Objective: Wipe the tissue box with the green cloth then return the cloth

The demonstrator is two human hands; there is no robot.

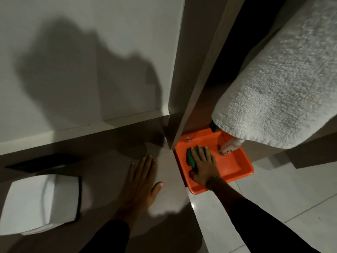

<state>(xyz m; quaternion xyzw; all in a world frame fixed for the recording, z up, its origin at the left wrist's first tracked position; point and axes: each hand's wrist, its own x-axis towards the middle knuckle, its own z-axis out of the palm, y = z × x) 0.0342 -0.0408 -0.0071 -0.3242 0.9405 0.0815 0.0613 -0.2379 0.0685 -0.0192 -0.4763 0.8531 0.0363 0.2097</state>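
A person's right hand [203, 164] lies flat, fingers spread, pressing the green cloth [193, 157] into an orange tray [235, 167] on the floor, beside a white bottle [230, 146]. The left hand [141, 181] hovers open and empty over a grey surface. The white tissue box [39, 202] sits well apart, far left.

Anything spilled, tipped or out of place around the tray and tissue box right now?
One thing: a bottle lies tipped in the orange tray, its top hidden under the white towel. No spill shows. The right hand rests on the green cloth in the tray. The tissue box looks fine.
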